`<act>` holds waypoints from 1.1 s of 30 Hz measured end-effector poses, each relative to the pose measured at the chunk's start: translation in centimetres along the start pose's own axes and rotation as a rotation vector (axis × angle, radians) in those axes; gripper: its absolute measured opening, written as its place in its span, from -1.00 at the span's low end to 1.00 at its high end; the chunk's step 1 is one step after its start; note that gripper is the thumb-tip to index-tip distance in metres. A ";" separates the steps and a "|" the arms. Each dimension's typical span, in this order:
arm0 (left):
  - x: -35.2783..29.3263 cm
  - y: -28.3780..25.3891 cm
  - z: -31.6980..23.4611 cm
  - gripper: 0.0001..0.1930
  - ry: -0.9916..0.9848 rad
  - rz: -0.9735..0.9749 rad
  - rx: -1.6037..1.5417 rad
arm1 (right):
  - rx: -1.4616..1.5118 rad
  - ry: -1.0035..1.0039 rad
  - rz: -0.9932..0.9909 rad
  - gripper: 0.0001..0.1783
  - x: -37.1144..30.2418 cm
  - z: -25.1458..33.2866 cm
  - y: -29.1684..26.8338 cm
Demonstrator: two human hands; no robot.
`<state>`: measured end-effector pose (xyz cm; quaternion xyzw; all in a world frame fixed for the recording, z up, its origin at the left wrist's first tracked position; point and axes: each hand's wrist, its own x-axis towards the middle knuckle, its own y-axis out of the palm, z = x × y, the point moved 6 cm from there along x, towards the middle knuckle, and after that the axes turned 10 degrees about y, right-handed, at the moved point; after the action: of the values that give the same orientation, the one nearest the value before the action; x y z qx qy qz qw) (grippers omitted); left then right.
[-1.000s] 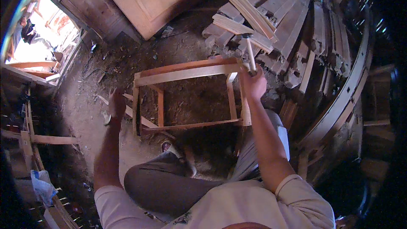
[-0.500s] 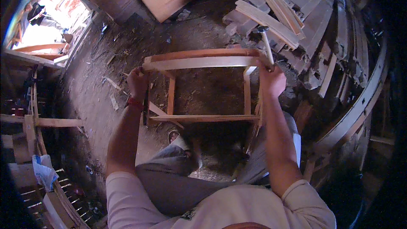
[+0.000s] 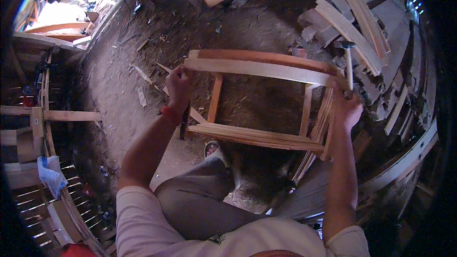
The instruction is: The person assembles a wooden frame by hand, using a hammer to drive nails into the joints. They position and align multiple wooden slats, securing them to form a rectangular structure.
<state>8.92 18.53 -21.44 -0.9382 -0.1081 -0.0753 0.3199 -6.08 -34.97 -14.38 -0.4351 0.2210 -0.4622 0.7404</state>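
A rectangular wooden frame (image 3: 262,70) with curved long rails and short posts is raised in front of me over the dirt floor. At its far left corner, my left hand (image 3: 179,85) is closed around the end of the rail. My right hand (image 3: 349,109) grips the far right corner, fingers partly hidden behind the wood. A hammer (image 3: 349,64) with a dark head and pale handle stands up from that same hand, head pointing away from me. The frame slants, its right end nearer to me than its left.
A heap of planks and offcuts (image 3: 350,28) lies at the far right. A curved slotted wooden piece (image 3: 400,162) runs along the right. On the left are a slatted structure with a plastic bag (image 3: 51,175) and a bright opening. Wood scraps (image 3: 143,77) litter the dirt floor.
The view has shifted, so the surroundings sit farther right in the picture. The frame has tilted, its right end dropping toward me. Both hands have kept their hold, and the hammer stays in the right.
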 end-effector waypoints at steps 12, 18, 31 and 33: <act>-6.9 -3.7 -4.3 -0.74 -0.040 0.046 0.017 | 0.146 -0.119 0.122 -0.31 1.7 -1.8 0.9; -8.0 -4.7 -5.6 -0.75 -0.031 0.032 0.029 | 0.031 -0.125 0.184 -0.41 0.5 -0.2 0.7; -8.0 -3.9 -1.9 -0.76 -0.159 0.025 -0.149 | -0.023 0.010 0.207 -0.44 1.9 -2.1 2.1; -8.3 -3.5 -2.0 -0.75 -0.221 -0.010 -0.307 | 0.053 0.008 0.223 -0.46 1.8 -3.1 2.0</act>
<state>-0.12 18.70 -19.53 -0.9780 -0.1347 0.0110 0.1589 -6.50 -37.54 -17.51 -0.3861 0.2586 -0.3845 0.7976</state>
